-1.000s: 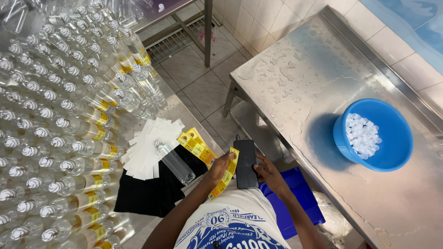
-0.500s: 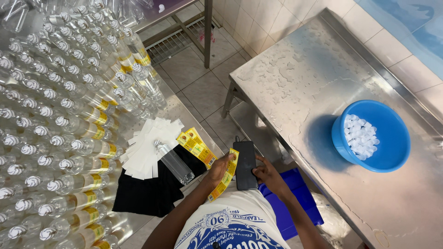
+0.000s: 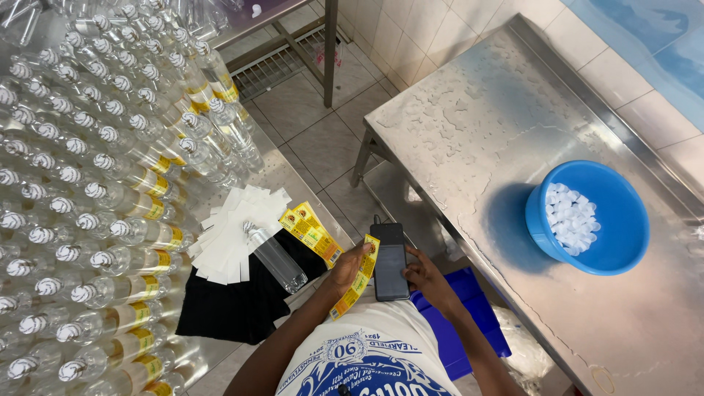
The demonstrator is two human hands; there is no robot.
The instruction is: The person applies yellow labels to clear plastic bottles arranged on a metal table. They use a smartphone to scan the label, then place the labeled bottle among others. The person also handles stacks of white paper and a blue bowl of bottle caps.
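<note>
Seen from above: left hand (image 3: 350, 265) pinching a yellow label strip (image 3: 355, 287) and steadying a dark smartphone (image 3: 390, 262), held in front of the chest. Right hand (image 3: 429, 277) clasping the phone's right edge, thumb on its screen. To the left, clear capped bottles (image 3: 88, 183), one unlabelled bottle (image 3: 275, 257) lying on black cloth (image 3: 242, 304). To the right, blue bowl (image 3: 614, 253) of white caps (image 3: 572, 218) on a wet steel table (image 3: 477, 125).

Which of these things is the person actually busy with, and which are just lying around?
In hand:
left hand holds a yellow label strip
right hand touches the black phone

Lying about:
clear bottle on black cloth
white backing strips
blue bowl of white caps
capped bottles
</note>
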